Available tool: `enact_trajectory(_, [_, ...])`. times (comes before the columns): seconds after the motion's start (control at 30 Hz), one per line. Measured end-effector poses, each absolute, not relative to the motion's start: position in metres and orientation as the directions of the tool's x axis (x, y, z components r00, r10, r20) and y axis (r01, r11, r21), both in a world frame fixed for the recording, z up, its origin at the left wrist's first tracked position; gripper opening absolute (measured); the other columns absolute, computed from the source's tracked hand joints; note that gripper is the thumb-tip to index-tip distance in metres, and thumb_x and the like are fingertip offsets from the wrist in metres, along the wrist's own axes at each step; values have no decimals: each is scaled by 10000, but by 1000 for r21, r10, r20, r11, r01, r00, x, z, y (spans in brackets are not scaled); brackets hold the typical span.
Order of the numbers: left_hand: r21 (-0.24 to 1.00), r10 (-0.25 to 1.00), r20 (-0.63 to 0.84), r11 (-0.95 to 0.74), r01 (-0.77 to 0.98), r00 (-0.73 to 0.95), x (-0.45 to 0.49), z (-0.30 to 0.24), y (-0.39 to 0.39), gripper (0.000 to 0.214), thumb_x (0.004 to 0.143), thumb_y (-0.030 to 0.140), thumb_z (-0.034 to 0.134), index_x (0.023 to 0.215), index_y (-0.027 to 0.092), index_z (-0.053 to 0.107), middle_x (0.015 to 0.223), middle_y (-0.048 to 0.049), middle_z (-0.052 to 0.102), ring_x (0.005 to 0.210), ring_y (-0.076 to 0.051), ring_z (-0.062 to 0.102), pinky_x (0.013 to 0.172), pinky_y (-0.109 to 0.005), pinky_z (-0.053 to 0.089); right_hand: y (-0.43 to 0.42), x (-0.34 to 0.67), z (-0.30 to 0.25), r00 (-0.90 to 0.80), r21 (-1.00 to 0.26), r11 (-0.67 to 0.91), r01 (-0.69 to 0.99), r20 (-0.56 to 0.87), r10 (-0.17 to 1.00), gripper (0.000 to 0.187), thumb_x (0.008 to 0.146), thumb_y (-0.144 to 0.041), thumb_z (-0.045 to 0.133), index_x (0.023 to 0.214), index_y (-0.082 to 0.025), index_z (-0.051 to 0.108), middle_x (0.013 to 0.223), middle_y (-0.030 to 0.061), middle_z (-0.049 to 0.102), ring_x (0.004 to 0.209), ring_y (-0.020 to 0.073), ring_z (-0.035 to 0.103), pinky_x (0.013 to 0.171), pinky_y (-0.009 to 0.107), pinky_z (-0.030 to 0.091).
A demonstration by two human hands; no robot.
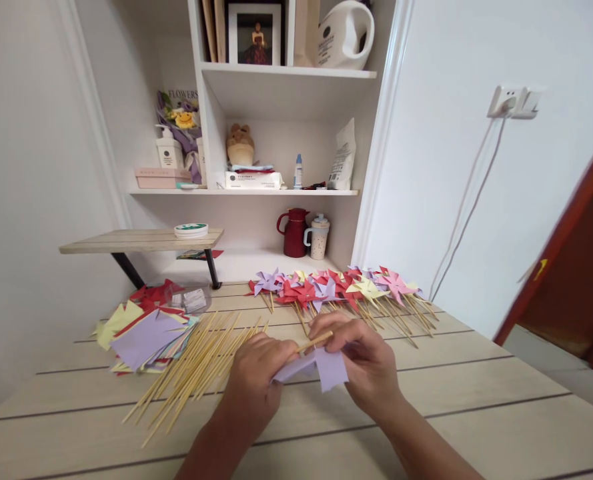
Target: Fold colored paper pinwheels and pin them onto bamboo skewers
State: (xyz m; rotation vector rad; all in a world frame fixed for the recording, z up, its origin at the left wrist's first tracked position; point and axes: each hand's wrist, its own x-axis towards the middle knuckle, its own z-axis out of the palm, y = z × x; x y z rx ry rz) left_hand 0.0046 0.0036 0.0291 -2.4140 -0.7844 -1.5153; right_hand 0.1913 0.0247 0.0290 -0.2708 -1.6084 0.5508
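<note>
My left hand (256, 377) and my right hand (363, 357) meet above the wooden table (476, 413). Both are closed on a folded purple paper piece (326, 368) and a thin bamboo stick (315, 342) that lies across its top. The left fingers pinch the paper's left side. The right fingers curl over the stick and the paper's right side. Just left of my hands lies a loose heap of bamboo sticks (196, 367).
A stack of coloured paper squares (143, 330) lies at the left. A row of finished paper pinwheels (336, 290) spans the table's far edge. Behind stand white shelves (281, 73), a red jug (295, 233), a mug (318, 237) and a small raised shelf (141, 240).
</note>
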Motion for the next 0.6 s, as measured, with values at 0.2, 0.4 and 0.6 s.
enact_trajectory(0.2, [91, 333, 888, -802, 590, 316, 9, 28, 1, 195, 932, 117, 443, 869, 188, 613, 682, -34, 678, 584, -154, 568, 589, -291, 421, 19, 185, 31, -59, -487, 850, -201, 872, 486, 173, 877, -176, 693, 939, -284, 574, 913, 29, 689, 887, 199, 689, 758, 357, 579])
enact_trajectory(0.4, [64, 324, 889, -787, 613, 323, 8, 28, 1, 175, 932, 119, 448, 880, 188, 601, 679, -23, 667, 584, -150, 546, 575, -292, 406, 18, 185, 31, -66, -470, 874, -124, 883, 465, 297, 903, -197, 668, 1168, -321, 617, 907, 37, 702, 872, 204, 700, 869, 436, 595])
enact_trajectory(0.6, [-42, 231, 911, -773, 633, 342, 7, 32, 1, 160, 950, 129, 444, 912, 186, 588, 659, -17, 649, 560, -142, 546, 563, -283, 417, 20, 185, 35, -96, -438, 886, -152, 899, 427, 130, 900, -204, 676, 1002, -286, 668, 876, 29, 694, 873, 199, 680, 1011, 518, 524])
